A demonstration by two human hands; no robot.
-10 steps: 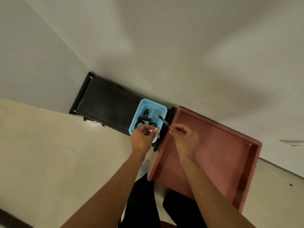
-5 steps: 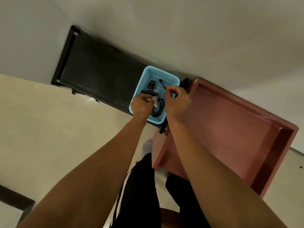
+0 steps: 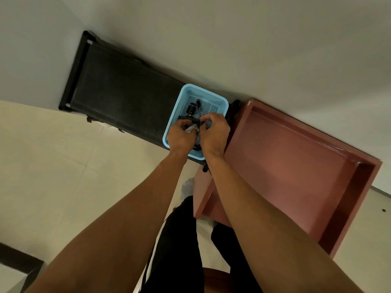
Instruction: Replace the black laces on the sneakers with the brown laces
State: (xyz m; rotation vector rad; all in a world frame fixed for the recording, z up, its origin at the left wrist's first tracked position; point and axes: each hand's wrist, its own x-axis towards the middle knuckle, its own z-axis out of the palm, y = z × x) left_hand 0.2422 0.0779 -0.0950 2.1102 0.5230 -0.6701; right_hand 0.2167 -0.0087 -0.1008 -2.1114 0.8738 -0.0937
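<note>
Head view: a light blue perforated plastic basket [image 3: 208, 94] sits on a long black low bench [image 3: 127, 98] against the wall. A reddish-brown rimmed wooden tray [image 3: 285, 155] lies just to the right of the basket. Both hands hover above the basket's near half, close together, probably so that anything dropped falls into it. The left hand [image 3: 181, 137] has its fingers curled round a pale crumpled scrap [image 3: 189, 129]. The right hand [image 3: 214, 132] pinches a small dark piece [image 3: 200, 123] beside that scrap; what it is cannot be told. In the basket's far half lie a red-capped pen [image 3: 198, 103] and a short black cylinder [image 3: 191, 108]. A black looped cord [image 3: 196, 147] shows below the hands, possibly a lace. No sneakers or brown laces are in view, so the swap looks not yet begun
</note>
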